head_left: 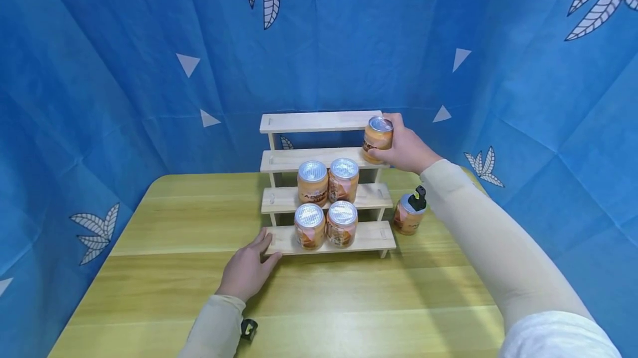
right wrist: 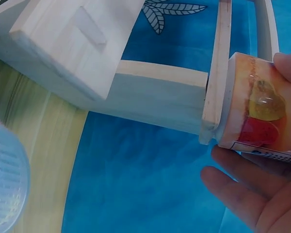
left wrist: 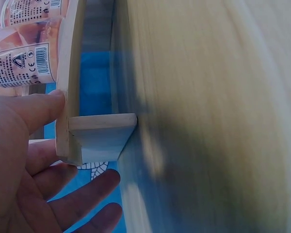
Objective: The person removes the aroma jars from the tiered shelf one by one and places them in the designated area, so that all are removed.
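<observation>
At the right end of a stepped wooden rack (head_left: 284, 158), my right hand (head_left: 406, 144) grips an orange-labelled can (head_left: 377, 139), upright at the second shelf from the top. In the right wrist view its base is right at the shelf board (right wrist: 216, 73), with the thumb and fingers around its side. My left hand (head_left: 247, 272) pinches the left end of the bottom shelf (head_left: 371, 236), thumb on top in the left wrist view. Two similar cans (head_left: 310, 226) stand on the bottom shelf and two more cans (head_left: 313, 180) on the shelf above.
Another can (head_left: 406, 219) stands on the wooden table (head_left: 199, 219) right of the rack, partly covered by a black wrist mount (head_left: 417, 198). The top shelf (head_left: 319, 121) is bare. A blue patterned cloth (head_left: 349, 42) hangs behind and at both sides.
</observation>
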{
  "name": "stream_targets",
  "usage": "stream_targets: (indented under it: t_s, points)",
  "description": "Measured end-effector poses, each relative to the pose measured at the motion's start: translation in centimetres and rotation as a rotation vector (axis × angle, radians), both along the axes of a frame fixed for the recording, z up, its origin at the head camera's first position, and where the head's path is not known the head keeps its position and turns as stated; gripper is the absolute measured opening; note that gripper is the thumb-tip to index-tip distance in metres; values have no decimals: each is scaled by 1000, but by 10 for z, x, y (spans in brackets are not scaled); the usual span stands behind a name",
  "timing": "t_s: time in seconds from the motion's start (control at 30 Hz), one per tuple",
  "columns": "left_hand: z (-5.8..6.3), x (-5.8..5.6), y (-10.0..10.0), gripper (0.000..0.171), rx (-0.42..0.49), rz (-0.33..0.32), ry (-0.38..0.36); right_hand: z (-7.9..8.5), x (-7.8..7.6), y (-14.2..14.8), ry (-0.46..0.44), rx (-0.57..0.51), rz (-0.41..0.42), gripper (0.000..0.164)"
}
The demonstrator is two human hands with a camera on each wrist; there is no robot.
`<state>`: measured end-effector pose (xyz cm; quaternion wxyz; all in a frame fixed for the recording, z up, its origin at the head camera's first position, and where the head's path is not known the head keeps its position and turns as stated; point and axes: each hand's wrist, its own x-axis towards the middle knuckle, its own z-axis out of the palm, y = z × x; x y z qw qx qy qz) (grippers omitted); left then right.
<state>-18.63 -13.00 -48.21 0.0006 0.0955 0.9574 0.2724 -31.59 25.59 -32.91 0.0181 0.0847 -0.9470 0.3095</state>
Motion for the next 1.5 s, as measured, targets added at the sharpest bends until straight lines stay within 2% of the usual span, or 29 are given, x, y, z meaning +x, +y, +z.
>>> stream_targets:
  t_s: [0.5,0.63,0.83,1.07,1.27,1.5]
  points:
    - [2,0,0,62,-1,-11,-12,-2,14,23,26,-6,-100,101]
    - [1,2,1,62,-19,-32,-16,-8,21,40,32,-5,-134,100]
    - [6,4,-8,61,-30,-31,21,-18,18,55,45,-25,-127,101]
    - [5,1,3,62,-28,-54,9,-24,36,89,15,2,-181,97]
    - [4,2,1,61,-40,-51,23,-36,43,101,-17,13,-189,96]
    - [4,1,4,61,-50,-45,34,-50,52,114,7,20,-195,102]
